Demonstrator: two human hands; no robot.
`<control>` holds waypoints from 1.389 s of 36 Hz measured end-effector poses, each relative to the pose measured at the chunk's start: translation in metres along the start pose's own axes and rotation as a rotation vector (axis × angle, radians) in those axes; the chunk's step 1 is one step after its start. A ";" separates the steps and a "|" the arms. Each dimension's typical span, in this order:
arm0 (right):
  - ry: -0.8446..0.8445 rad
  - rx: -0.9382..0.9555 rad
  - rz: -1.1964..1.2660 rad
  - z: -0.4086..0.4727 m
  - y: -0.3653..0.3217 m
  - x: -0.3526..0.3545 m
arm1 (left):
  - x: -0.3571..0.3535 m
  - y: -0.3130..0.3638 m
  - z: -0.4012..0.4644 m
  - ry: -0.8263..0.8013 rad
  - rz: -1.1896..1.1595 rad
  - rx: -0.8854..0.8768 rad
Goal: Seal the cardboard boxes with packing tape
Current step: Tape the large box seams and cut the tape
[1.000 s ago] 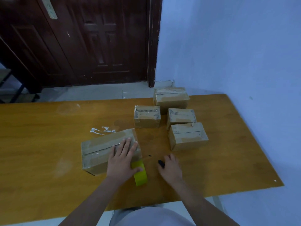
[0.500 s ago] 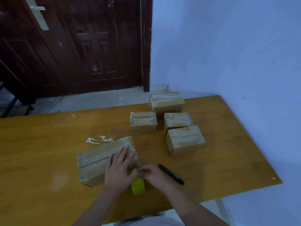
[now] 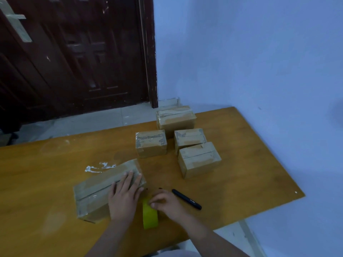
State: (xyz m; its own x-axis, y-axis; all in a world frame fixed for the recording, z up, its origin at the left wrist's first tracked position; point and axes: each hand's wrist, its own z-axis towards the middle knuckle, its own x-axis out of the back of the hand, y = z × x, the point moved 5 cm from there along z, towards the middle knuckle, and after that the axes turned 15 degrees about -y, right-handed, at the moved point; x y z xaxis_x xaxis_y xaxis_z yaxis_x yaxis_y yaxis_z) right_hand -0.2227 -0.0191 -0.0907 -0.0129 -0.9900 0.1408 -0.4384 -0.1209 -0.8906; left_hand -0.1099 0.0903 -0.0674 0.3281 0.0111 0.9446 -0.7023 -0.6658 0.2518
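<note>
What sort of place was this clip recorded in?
Probably a plain room at home or in a small office, used as a makeshift packing spot. A bare wooden table stands against a painted blue wall, beside a dark panelled door, with small cardboard boxes on it.

The person's left hand (image 3: pixel 124 197) and right hand (image 3: pixel 167 204) are bare, with no rings, watch or gloves, both arms are bare with no sleeves showing, and a bit of pale cloth shows at the near edge.
</note>
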 end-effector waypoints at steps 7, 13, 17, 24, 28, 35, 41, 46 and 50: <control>0.020 -0.044 0.078 -0.003 0.008 0.005 | 0.002 -0.004 -0.001 -0.005 0.079 -0.086; 0.099 -0.035 0.186 -0.005 0.017 0.013 | 0.012 -0.015 -0.004 -0.018 0.002 -0.086; 0.083 -0.039 0.177 -0.004 0.017 0.011 | 0.023 -0.013 -0.005 0.068 -0.137 -0.096; 0.086 -0.039 0.217 -0.003 0.016 0.011 | 0.045 -0.005 0.028 0.074 -0.155 0.083; 0.104 -0.028 0.260 -0.006 0.017 0.009 | 0.041 -0.005 0.049 -0.042 -0.097 0.139; 0.109 -0.022 0.257 -0.006 0.018 0.008 | 0.043 -0.004 0.071 -0.086 -0.135 0.263; 0.105 -0.017 0.251 -0.005 0.020 0.008 | 0.041 -0.002 0.072 -0.055 -0.154 0.274; 0.106 -0.013 0.258 -0.003 0.022 0.008 | 0.040 -0.004 0.072 -0.029 -0.192 0.251; 0.114 -0.001 0.296 -0.002 0.024 0.009 | 0.038 -0.006 0.075 -0.033 -0.202 0.273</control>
State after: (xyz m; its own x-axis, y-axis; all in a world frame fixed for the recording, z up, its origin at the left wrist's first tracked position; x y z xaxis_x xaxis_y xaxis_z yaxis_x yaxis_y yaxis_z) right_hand -0.2351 -0.0304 -0.1099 -0.2408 -0.9675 -0.0773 -0.4015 0.1718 -0.8996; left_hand -0.0458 0.0388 -0.0485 0.4665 0.1422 0.8730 -0.4272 -0.8280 0.3631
